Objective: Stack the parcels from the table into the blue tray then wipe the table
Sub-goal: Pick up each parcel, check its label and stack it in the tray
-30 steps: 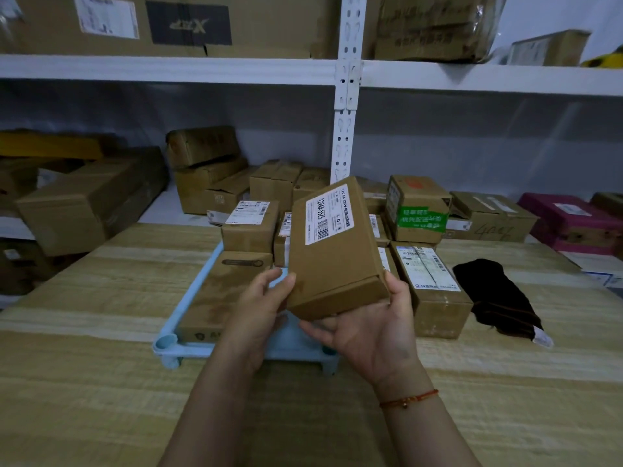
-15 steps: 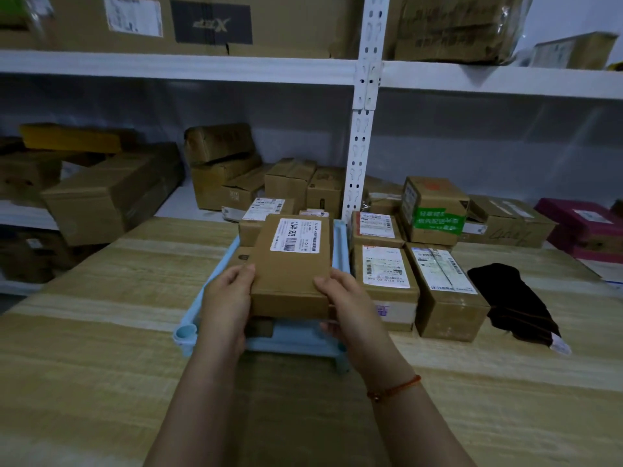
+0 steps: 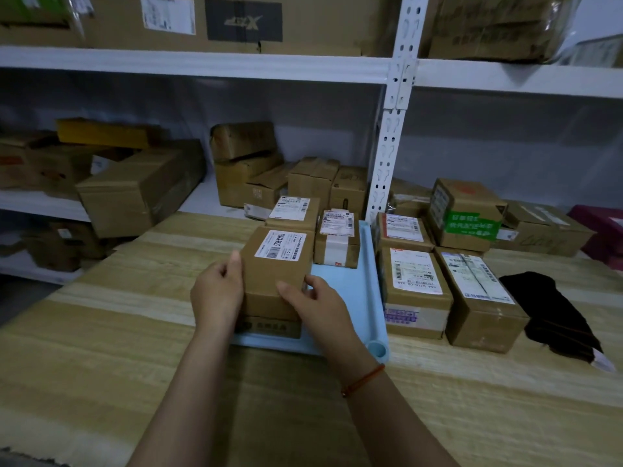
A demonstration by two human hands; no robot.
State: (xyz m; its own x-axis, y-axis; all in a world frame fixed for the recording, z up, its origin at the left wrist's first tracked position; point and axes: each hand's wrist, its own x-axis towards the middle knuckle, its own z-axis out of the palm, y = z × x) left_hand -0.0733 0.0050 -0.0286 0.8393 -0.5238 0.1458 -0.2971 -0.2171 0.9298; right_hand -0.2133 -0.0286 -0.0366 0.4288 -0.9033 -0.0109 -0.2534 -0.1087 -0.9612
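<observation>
Both hands are holding one brown parcel (image 3: 277, 271) at the near left of the blue tray (image 3: 367, 298). The left hand (image 3: 217, 291) is pressing against the parcel's left side with its fingers curled round the near-left edge. The right hand (image 3: 312, 303) is gripping the near-right corner, thumb lying on top and fingers wrapping the side (a red cord (image 3: 362, 380) is sitting on that wrist).

The held parcel is lying flat, white label up, on top of a lower box (image 3: 269, 326) in the tray whose printed front edge is showing just beneath it; whether the two are in full contact I cannot tell.

Further back in the tray, a labelled parcel (image 3: 293, 210) is standing at the far left and a taped parcel (image 3: 337, 239) at the far middle. The right part of the tray floor is showing bare blue.

On the wooden table (image 3: 101, 348), just right of the tray, four parcels are sitting close together: two near ones (image 3: 414, 291) (image 3: 478, 298) and two far ones, one with a red-edged label (image 3: 403, 230) and one with green tape (image 3: 467, 217). A black cloth (image 3: 553, 305) is lying on the table right of them.

Behind the table, white shelving (image 3: 391, 146) is holding more cardboard boxes.
</observation>
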